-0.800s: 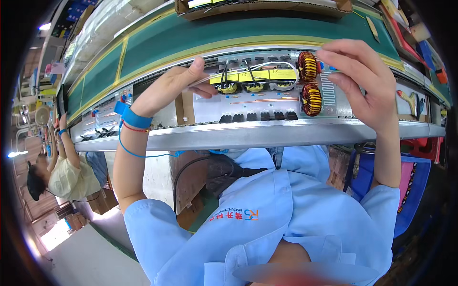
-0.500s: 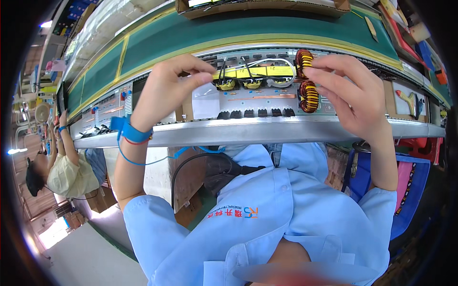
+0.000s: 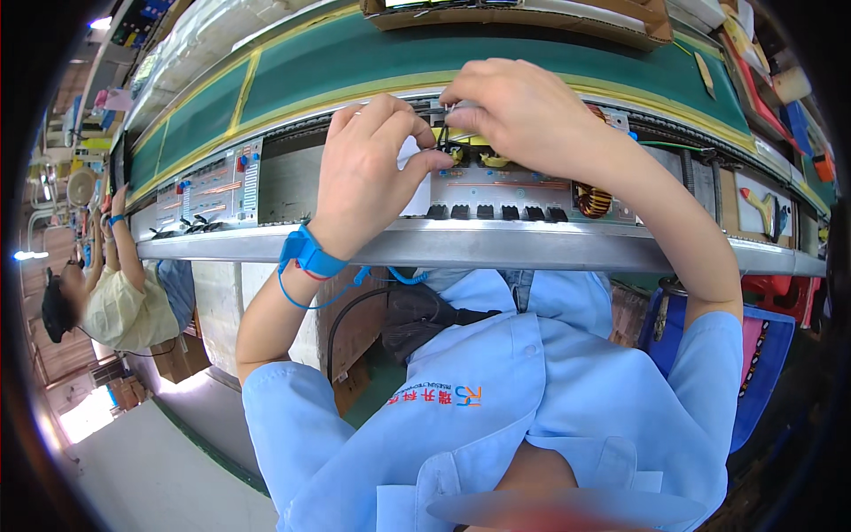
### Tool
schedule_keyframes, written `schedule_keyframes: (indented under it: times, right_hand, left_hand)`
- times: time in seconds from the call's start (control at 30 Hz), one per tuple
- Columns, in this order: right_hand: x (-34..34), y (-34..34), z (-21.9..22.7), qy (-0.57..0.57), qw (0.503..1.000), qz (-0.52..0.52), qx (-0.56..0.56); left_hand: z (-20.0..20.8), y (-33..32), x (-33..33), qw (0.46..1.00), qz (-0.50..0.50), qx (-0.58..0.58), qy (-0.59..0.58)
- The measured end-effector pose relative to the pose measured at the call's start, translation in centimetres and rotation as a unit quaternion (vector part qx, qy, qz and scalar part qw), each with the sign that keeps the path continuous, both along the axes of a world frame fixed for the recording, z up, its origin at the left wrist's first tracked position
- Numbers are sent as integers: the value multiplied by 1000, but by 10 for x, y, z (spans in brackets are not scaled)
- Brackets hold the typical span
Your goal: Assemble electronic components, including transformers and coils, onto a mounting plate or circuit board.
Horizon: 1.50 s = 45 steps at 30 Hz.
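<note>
Green belt [image 3: 355,75]; left hand [image 3: 368,168], right hand [image 3: 527,120] half-curled at wires [image 3: 444,138].

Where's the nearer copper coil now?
Head view, right of centre: the coil sits on the circuit board, right of black components, partly behind the right forearm.

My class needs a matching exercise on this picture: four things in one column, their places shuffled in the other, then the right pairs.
Things
1. Blue wrist strap
2. Cardboard box
3. Copper-coloured ring coil
4. Blue crate

Places
A. On the circuit board
B. At the picture's right, below the metal rail
C. Around the person's left wrist
D. At the picture's top edge, by the green belt

Right pairs: 1-C, 2-D, 3-A, 4-B
</note>
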State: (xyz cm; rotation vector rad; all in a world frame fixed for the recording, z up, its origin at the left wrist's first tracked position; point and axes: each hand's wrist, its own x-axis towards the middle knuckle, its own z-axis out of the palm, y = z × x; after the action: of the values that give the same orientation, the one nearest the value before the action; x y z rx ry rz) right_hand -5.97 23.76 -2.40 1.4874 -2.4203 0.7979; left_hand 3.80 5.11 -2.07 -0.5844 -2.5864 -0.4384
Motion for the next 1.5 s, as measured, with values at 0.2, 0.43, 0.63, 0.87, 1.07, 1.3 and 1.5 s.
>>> schedule_keyframes:
  times: [0.2,0.43,0.63,0.87,1.07,1.3,1.5]
  right_hand:
    - [-6,-17,15,-147,989,28,-18]
    - [-28,-37,6,-272,960,23,55]
    - [-34,-39,5,-306,946,35,96]
    - [-32,-31,25,-312,944,-65,81]
    - [-24,-5,44,-378,924,-55,20]
    - [-1,24,46,-232,971,-19,54]
    - [13,52,22,-163,987,-10,-12]
  left_hand:
    - [-11,-5,1,999,-7,20,34]
    - [-17,-9,5,991,-25,-58,122]
    - [-7,-11,-3,985,-38,-111,124]
    - [-22,-12,-2,985,-30,-110,127]
    - [-24,-10,-3,989,-20,-69,131]
    - [-24,-7,-1,982,-8,-109,154]
    - [-24,-4,3,976,16,-143,164]
